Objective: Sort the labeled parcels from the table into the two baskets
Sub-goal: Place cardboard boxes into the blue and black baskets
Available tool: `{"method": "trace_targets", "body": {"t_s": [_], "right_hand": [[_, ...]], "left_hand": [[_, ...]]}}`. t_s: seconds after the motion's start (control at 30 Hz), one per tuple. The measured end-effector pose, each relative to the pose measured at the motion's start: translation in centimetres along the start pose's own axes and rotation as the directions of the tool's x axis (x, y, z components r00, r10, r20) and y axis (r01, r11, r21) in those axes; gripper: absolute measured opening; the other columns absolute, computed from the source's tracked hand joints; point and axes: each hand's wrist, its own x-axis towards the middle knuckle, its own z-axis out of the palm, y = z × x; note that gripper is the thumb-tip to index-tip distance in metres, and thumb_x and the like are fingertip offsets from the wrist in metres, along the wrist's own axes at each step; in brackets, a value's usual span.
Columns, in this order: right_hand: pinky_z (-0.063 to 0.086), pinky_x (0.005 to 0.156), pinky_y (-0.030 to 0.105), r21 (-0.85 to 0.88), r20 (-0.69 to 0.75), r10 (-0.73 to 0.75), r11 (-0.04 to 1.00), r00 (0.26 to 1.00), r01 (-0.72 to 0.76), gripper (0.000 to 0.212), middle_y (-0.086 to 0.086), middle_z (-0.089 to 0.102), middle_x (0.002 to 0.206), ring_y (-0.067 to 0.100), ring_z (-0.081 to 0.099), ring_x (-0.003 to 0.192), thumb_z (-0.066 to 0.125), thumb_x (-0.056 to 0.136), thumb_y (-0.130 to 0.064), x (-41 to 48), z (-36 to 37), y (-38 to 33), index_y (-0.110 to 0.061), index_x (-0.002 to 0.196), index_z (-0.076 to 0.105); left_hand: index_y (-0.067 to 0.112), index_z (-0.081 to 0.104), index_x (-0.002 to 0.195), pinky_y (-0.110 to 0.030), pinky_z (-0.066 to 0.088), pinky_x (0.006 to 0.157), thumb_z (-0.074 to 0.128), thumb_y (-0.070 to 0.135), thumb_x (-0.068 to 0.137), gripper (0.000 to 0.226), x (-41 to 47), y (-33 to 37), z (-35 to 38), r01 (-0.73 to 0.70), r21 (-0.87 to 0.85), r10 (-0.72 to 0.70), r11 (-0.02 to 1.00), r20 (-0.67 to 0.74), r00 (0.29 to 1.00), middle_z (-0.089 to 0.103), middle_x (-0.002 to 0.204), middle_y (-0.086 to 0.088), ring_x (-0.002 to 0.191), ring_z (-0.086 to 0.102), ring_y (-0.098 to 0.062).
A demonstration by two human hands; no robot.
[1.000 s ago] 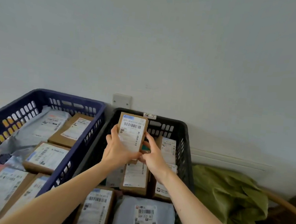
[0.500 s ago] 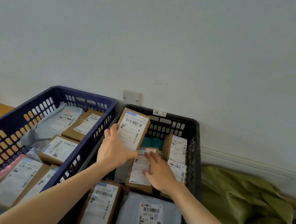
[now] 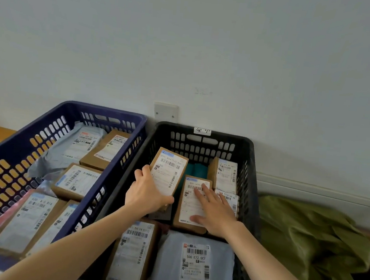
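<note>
— Pale wall (image 3: 210, 52), two baskets below it. Nearest?
— Grey mailer (image 3: 193, 276) and brown box (image 3: 132, 254), in the near end of the black basket (image 3: 252, 160).
— Hands?
— Left hand (image 3: 147, 195) grips a labelled parcel (image 3: 168, 170), tilted up inside that basket. Right hand (image 3: 216, 208) lies flat on a second box (image 3: 192, 206), fingers (image 3: 206, 192) spread.
— Beyond?
— Blue basket (image 3: 22, 128) to the left, a wall plate (image 3: 165, 113) behind.

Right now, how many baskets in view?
2: blue basket on the left, black basket on the right, side by side. The frame's bottom edge cuts both off; no other shows.
</note>
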Motion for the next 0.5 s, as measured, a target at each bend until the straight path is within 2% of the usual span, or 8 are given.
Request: {"method": "trace_targets", "body": {"t_s": [0.17, 0.3, 0.5], "right_hand": [[-0.004, 0.121, 0.04, 0.026, 0.001, 0.019, 0.999, 1.0, -0.019, 0.087, -0.001, -0.018, 0.16, 0.018, -0.01, 0.148, 0.05, 0.094, -0.052, -0.1, 0.0, -0.2, -0.029, 0.153, -0.01], [-0.004, 0.121, 0.04, 0.042, -0.005, 0.022, 0.999, 1.0, -0.021, 0.087, 0.0, -0.017, 0.16, 0.018, -0.009, 0.148, 0.051, 0.093, -0.052, -0.2, 0.2, -0.2, -0.028, 0.153, -0.008], [-0.005, 0.12, 0.04, 0.07, -0.041, 0.036, 0.997, 0.999, -0.033, 0.088, -0.003, -0.016, 0.161, 0.016, -0.009, 0.148, 0.051, 0.091, -0.055, -0.2, 0.4, -0.5, -0.029, 0.154, -0.005]], "left_hand": [[0.02, 0.018, 0.135, -0.039, 0.048, 0.079, 0.081, 0.053, 0.053, 0.109, 0.4, -0.5, 2.0, 0.025, -0.011, -0.025, 1.0, 0.04, 0.999, 0.033, 0.128, -0.004, 0.113, 0.051, -0.029], [0.019, 0.019, 0.134, -0.037, 0.046, 0.079, 0.083, 0.052, 0.055, 0.106, 0.8, -0.9, 3.3, 0.031, -0.034, -0.029, 0.999, 0.057, 0.998, 0.033, 0.129, -0.005, 0.115, 0.05, -0.028], [0.015, 0.019, 0.133, -0.034, 0.044, 0.07, 0.082, 0.054, 0.057, 0.106, 0.8, -1.9, 4.8, 0.086, -0.007, -0.085, 0.996, 0.11, 0.99, 0.034, 0.13, -0.006, 0.11, 0.053, -0.027]]}}
